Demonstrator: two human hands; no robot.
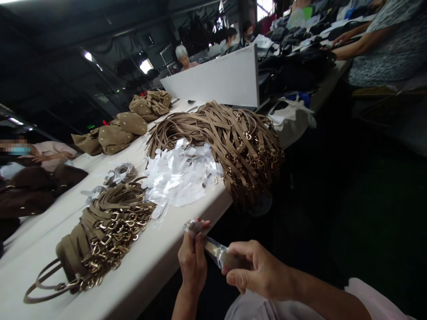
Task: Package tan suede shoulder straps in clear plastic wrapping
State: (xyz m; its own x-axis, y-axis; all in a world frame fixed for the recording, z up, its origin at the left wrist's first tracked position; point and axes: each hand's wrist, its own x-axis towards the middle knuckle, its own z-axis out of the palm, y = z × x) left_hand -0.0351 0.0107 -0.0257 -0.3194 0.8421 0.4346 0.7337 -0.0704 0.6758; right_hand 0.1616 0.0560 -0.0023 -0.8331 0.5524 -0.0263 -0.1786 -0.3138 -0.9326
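In front of the table's near edge, both hands are closed on a plastic-wrapped strap, a narrow tan band in clear film. My left hand grips its far end, where the film is bunched near the fingertips. My right hand pinches the nearer end, and its fingers partly hide the strap. Closest on the table lies a heap of clear plastic film and white round-ended slips. To its left is a bundle of tan straps with gold clasps.
A larger pile of tan straps hangs over the corner of the white table. Tan bags lie behind, dark brown bags at left. A white panel stands beyond. Several people work around; one reaches over black goods at right.
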